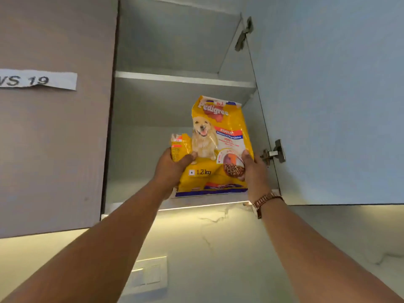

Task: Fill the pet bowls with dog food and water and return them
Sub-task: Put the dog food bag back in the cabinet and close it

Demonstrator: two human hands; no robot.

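Head view: two bare forearms nearest, reaching up from 6 o'clock. Left hand (172,166) curled round the left edge of the dog food bag (215,147), thumb across the front; right hand (253,169) clasping the right edge at 3 o'clock, wristwatch (263,203) below. Bag upright on the lower cabinet shelf (205,204), door (328,95) swung open at 3 o'clock. Probably moderately heavy, soft-sided, glossy and slippery, contents liable to shift; best supported low on both sides or under the base.
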